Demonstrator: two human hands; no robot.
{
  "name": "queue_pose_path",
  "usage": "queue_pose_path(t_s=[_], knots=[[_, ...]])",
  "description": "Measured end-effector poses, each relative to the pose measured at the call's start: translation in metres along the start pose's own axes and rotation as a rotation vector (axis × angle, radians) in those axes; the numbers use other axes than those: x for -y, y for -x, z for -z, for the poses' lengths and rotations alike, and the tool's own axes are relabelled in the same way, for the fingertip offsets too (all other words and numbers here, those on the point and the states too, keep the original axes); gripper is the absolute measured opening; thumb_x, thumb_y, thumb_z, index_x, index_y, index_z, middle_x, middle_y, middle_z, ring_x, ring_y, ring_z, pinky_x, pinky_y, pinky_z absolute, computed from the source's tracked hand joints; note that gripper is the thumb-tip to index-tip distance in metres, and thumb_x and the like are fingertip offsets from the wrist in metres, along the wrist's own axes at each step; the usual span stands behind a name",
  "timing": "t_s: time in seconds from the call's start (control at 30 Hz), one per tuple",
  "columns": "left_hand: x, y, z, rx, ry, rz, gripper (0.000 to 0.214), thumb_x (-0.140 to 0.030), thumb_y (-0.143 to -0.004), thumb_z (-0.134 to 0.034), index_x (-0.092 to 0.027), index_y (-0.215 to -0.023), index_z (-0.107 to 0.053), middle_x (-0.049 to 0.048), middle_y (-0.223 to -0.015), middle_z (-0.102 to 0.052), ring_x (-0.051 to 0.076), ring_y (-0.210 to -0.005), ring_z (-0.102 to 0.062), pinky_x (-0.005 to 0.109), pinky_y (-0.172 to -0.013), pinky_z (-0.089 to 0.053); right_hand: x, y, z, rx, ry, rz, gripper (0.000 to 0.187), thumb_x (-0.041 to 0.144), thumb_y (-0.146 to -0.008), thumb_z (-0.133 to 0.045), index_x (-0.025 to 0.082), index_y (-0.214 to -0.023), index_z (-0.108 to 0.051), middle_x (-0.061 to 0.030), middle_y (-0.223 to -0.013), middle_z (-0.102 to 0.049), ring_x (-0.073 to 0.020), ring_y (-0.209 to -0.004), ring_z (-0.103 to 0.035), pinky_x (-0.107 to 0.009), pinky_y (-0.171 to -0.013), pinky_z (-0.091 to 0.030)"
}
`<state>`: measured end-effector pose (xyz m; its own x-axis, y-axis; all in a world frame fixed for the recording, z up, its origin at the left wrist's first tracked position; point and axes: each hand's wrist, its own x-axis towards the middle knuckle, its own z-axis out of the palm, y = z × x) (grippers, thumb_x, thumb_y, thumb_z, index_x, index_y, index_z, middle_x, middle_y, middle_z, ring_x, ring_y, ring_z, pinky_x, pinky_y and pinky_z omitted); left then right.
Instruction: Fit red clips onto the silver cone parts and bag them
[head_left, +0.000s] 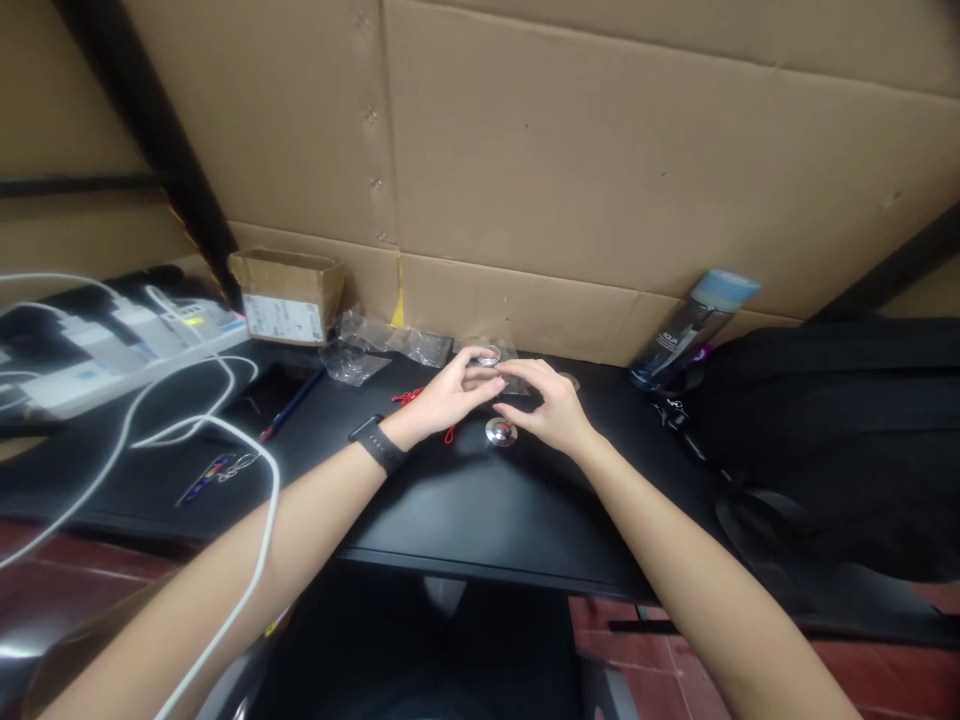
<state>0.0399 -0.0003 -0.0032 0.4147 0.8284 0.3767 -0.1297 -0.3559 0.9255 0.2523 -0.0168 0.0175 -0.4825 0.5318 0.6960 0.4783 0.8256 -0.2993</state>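
Note:
My left hand [448, 392], with a black watch on its wrist, is closed around a small shiny round metal piece [488, 360]. Fingers cover part of that piece. Close on its right is my right hand [551, 402], thumb and fingers curved with a gap between them; its fingertips reach the left hand's fingers. Just below the right thumb, a shiny metal disc [501, 432] with a raised centre lies on the black table [480, 510]. A red cord [409, 397] lies partly behind my left hand, and its loop shows under the wrist.
Clear plastic bags [356, 365] and a small open carton [285, 295] stand at the back left. White cables [274, 490] from a power strip [135, 360] cross my left forearm. Rightward are a tilted water bottle [694, 330] and a black bag [832, 440]. A keychain [214, 475] lies left.

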Motion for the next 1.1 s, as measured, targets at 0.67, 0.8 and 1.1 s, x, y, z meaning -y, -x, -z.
queue_pose_path(t_s=[0.67, 0.8, 1.1], knots=[[-0.021, 0.003, 0.04, 0.368, -0.854, -0.171, 0.013, -0.019, -0.089, -0.068, -0.023, -0.099, -0.076, 0.0016, -0.099, -0.078, 0.02, -0.091, -0.07, 0.03, -0.086, -0.048, -0.008, 0.004, 0.004, -0.011, -0.185, -0.175, 0.049, 0.02, -0.08, -0.076, 0.026, -0.128, -0.067, -0.0087, -0.126, -0.071, -0.0262, -0.113, -0.07, -0.042, -0.092, -0.061], [-0.026, 0.005, 0.028, 0.174, -0.719, -0.187, 0.016, -0.013, -0.088, -0.06, -0.02, -0.089, -0.074, 0.0009, -0.093, -0.079, 0.018, -0.088, -0.073, 0.028, -0.085, -0.051, -0.009, 0.006, -0.001, -0.035, -0.391, -0.281, 0.049, 0.023, -0.081, -0.077, 0.024, -0.129, -0.066, -0.0103, -0.129, -0.069, -0.0261, -0.113, -0.072, -0.037, -0.086, -0.064], [-0.022, 0.003, 0.04, 0.368, -0.915, -0.214, 0.026, -0.01, -0.082, -0.062, -0.023, -0.098, -0.079, 0.0011, -0.097, -0.08, 0.02, -0.089, -0.073, 0.029, -0.085, -0.05, -0.009, 0.005, 0.002, -0.026, -0.332, -0.26, 0.049, 0.022, -0.08, -0.079, 0.026, -0.127, -0.068, -0.0086, -0.125, -0.068, -0.0248, -0.108, -0.071, -0.037, -0.083, -0.064]])
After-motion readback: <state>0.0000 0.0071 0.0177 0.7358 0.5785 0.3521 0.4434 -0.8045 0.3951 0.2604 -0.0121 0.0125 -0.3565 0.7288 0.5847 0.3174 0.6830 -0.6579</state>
